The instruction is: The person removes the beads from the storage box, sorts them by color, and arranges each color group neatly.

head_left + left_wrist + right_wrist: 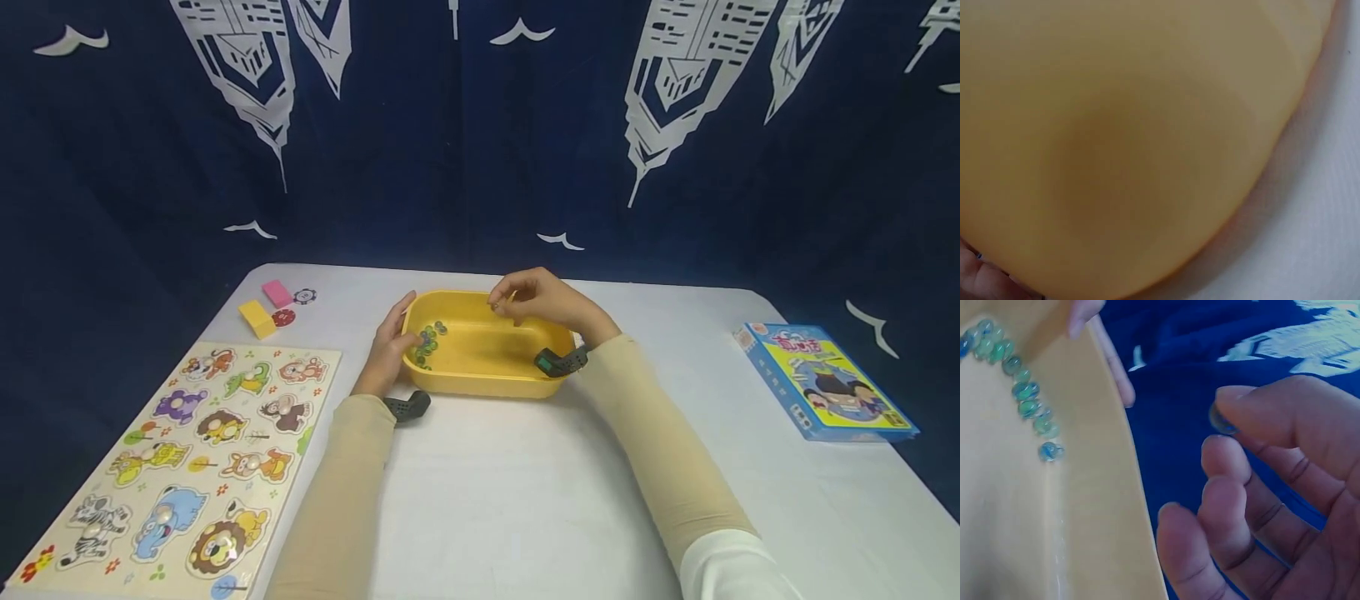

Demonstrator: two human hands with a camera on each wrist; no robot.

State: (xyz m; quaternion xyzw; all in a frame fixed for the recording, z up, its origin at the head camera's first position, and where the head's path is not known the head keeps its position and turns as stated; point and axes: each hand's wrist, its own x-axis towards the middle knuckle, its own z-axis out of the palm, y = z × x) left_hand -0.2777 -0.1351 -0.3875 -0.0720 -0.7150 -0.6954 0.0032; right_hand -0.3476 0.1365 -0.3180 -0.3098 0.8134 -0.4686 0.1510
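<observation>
One marble point(1222, 423) is pinched near the far rim of a yellow tray point(491, 385).
At the frame's lower left, an animal puzzle board point(247, 437) is laid on the tabletop point(517, 500); at right, a blue box point(828, 379) is set. At centre, the tray's left end is gripped by the left hand point(385, 354), near loose marbles point(427, 342). The lone marble is held by the right hand point(542, 297), between thumb and fingertip.

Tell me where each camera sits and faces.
Head: on the head, facing forward and down at the tub; left fingers, right fingers, sleeves show.
Left wrist: on that wrist, facing the tub closely; left fingers show.
Right wrist: on that wrist, facing the marble in right fingers; left fingers show.
Head and right wrist share the tub's marbles.
</observation>
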